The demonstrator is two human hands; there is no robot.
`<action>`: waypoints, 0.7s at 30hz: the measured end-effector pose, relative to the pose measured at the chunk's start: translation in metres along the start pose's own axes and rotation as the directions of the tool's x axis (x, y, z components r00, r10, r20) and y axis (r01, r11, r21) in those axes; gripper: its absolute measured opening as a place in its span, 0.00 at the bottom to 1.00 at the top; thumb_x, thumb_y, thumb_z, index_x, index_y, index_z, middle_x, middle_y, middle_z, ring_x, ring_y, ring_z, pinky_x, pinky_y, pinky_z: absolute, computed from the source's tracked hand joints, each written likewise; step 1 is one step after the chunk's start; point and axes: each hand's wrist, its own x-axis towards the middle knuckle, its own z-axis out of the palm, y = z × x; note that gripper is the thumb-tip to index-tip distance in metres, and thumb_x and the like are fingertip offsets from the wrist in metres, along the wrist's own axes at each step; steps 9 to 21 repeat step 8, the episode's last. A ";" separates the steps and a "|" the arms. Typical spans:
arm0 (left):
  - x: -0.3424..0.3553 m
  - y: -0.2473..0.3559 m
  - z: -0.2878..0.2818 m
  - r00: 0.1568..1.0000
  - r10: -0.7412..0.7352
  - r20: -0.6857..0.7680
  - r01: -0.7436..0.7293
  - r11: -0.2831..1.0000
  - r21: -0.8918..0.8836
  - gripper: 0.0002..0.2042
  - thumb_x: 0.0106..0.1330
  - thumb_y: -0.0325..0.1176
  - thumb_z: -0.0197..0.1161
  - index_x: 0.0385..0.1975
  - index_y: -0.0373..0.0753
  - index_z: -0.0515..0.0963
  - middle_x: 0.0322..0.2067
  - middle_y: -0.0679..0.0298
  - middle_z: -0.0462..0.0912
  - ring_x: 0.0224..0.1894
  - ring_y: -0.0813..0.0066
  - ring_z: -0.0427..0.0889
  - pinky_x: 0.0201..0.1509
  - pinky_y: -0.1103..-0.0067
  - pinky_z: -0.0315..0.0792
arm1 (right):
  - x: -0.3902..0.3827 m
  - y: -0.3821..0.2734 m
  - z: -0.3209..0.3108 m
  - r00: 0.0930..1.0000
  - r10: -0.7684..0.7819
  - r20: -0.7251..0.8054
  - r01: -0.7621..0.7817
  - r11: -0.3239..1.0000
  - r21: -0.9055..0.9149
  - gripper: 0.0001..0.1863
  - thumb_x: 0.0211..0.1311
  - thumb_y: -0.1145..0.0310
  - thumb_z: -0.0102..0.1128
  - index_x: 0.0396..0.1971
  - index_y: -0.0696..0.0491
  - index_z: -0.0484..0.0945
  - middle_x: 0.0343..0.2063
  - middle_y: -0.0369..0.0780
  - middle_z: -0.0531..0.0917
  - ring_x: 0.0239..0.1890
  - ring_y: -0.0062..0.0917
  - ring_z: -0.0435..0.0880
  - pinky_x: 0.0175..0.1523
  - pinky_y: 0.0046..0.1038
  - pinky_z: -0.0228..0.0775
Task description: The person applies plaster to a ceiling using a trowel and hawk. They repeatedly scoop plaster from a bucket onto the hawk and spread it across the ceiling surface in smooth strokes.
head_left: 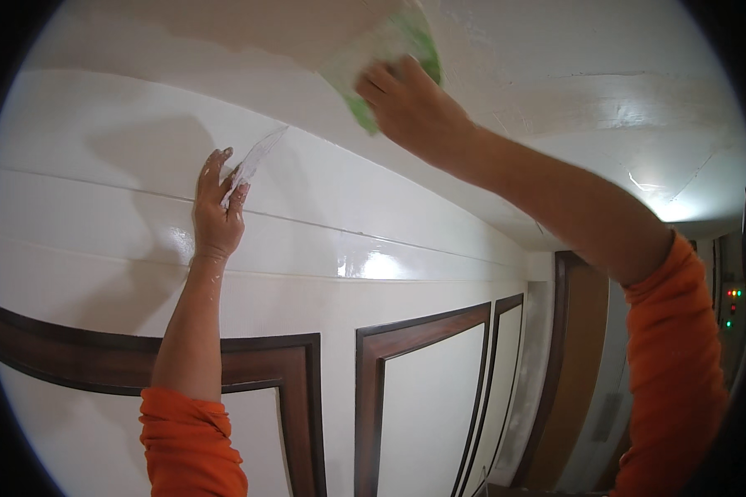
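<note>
My right hand (410, 108) is raised at the upper middle, its fingers closed on a green putty spreader (427, 41) smeared with pale filler. The spreader lies against or close to the white ceiling (514, 58) and is blurred by motion. Lower and to the left, in front of the glossy white wall, my left hand (218, 211) grips a thin, flat scraper (259, 159) coated in white, its tip pointing up and right. White specks dot the fingers and wrist of this hand. A beige patch (224, 29) spreads across the ceiling left of the spreader.
Dark brown wooden frames (307, 364) surround white panels lower on the wall. A brown door (576, 331) stands farther off at the right. Small red and green lights (731, 302) glow at the right edge. Cracks and rough marks (638, 182) show on the ceiling.
</note>
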 end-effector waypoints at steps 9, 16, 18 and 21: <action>0.000 0.001 0.002 0.995 -0.058 0.079 0.060 0.998 -0.025 0.20 0.72 0.38 0.58 0.62 0.41 0.72 0.68 0.55 0.64 0.71 0.60 0.61 0.72 0.68 0.63 | -0.137 -0.092 0.097 0.987 0.075 0.145 -0.105 0.971 0.216 0.24 0.53 0.60 0.69 0.53 0.44 0.82 0.58 0.39 0.73 0.62 0.31 0.68 0.61 0.40 0.64; 0.000 0.001 0.002 0.995 -0.058 0.079 0.060 0.998 -0.025 0.20 0.72 0.38 0.58 0.62 0.41 0.72 0.68 0.55 0.64 0.71 0.60 0.61 0.72 0.68 0.63 | -0.137 -0.092 0.097 0.987 0.075 0.145 -0.105 0.971 0.216 0.24 0.53 0.60 0.69 0.53 0.44 0.82 0.58 0.39 0.73 0.62 0.31 0.68 0.61 0.40 0.64; 0.000 0.001 0.002 0.995 -0.058 0.079 0.060 0.998 -0.025 0.20 0.72 0.38 0.58 0.62 0.41 0.72 0.68 0.55 0.64 0.71 0.60 0.61 0.72 0.68 0.63 | -0.137 -0.092 0.097 0.987 0.075 0.145 -0.105 0.971 0.216 0.24 0.53 0.60 0.69 0.53 0.44 0.82 0.58 0.39 0.73 0.62 0.31 0.68 0.61 0.40 0.64; 0.000 0.001 0.002 0.995 -0.058 0.079 0.060 0.998 -0.025 0.20 0.72 0.38 0.58 0.62 0.41 0.72 0.68 0.55 0.64 0.71 0.60 0.61 0.72 0.68 0.63 | -0.137 -0.092 0.097 0.987 0.075 0.145 -0.105 0.971 0.216 0.24 0.53 0.60 0.69 0.53 0.44 0.82 0.58 0.39 0.73 0.62 0.31 0.68 0.61 0.40 0.64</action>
